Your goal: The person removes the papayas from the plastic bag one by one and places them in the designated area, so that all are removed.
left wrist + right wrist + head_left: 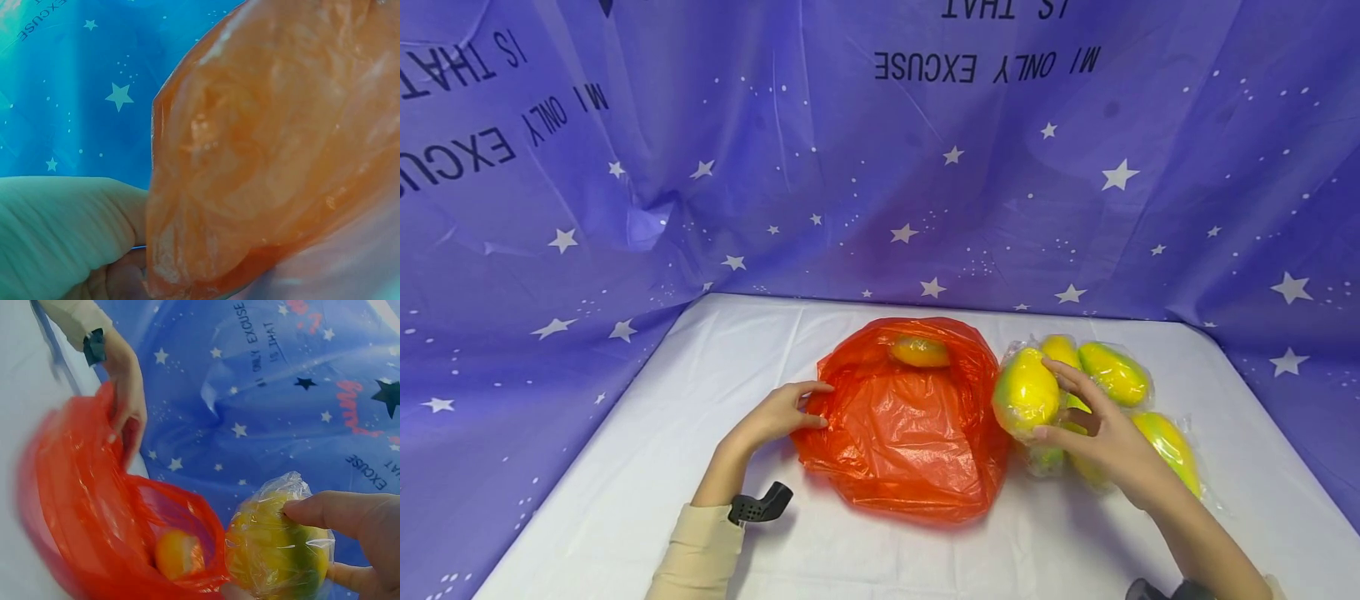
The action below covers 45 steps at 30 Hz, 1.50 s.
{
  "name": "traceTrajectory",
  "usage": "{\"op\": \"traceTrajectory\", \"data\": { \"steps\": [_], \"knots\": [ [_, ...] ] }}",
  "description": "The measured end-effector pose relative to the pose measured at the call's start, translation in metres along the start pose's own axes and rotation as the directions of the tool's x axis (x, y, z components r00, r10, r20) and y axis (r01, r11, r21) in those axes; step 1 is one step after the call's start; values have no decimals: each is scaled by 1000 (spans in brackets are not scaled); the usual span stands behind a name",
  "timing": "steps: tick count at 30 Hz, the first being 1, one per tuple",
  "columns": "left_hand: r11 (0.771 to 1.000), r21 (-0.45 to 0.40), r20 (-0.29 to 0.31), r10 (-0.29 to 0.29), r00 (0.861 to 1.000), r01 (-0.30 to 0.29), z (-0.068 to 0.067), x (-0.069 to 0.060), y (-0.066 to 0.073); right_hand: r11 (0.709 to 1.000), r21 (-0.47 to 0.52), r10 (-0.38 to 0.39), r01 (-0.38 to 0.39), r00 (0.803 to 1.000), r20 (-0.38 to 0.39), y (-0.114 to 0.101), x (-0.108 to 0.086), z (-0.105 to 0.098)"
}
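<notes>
A red plastic bag point(910, 433) lies spread with its mouth toward me, and one wrapped mango point(920, 351) is inside at the back. My left hand point(786, 410) holds the bag's left rim between thumb and fingers; in the left wrist view the bag point(269, 137) fills most of the picture. Just right of the bag, my right hand point(1101, 433) grips a yellow-green mango point(1028, 392) in clear film. The right wrist view shows that wrapped mango point(275, 544) between thumb and fingers, beside the bag's edge.
Several more wrapped mangoes lie on the right of the white table point(625, 467), among them one at the back point(1112, 373) and one nearer point(1168, 450). They sit under and around my right hand. A purple star-patterned cloth point(880, 167) hangs behind the table.
</notes>
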<state>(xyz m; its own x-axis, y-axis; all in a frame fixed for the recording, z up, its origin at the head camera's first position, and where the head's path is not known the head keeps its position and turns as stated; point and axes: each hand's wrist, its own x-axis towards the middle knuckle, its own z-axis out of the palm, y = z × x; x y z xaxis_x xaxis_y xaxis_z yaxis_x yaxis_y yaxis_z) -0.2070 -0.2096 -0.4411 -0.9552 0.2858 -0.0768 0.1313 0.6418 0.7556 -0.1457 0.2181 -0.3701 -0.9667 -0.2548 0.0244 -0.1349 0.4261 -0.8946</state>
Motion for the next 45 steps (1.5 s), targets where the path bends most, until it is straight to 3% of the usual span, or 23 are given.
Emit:
{"op": "traceTrajectory", "data": {
  "steps": [13, 30, 45],
  "knots": [
    [1000, 4, -1, -1, 1000, 1, 0, 1, -2, 999, -52, -10, 7, 998, -61, 12, -5, -22],
    [1000, 1, -1, -4, 1000, 4, 0, 1, -3, 994, -78, 62, -77, 983, -171, 37, -6, -54],
    [1000, 0, -7, 5, 1000, -5, 1, 1, -3, 987, -98, 104, -128, 970, -219, 55, -7, -78]
  ]
}}
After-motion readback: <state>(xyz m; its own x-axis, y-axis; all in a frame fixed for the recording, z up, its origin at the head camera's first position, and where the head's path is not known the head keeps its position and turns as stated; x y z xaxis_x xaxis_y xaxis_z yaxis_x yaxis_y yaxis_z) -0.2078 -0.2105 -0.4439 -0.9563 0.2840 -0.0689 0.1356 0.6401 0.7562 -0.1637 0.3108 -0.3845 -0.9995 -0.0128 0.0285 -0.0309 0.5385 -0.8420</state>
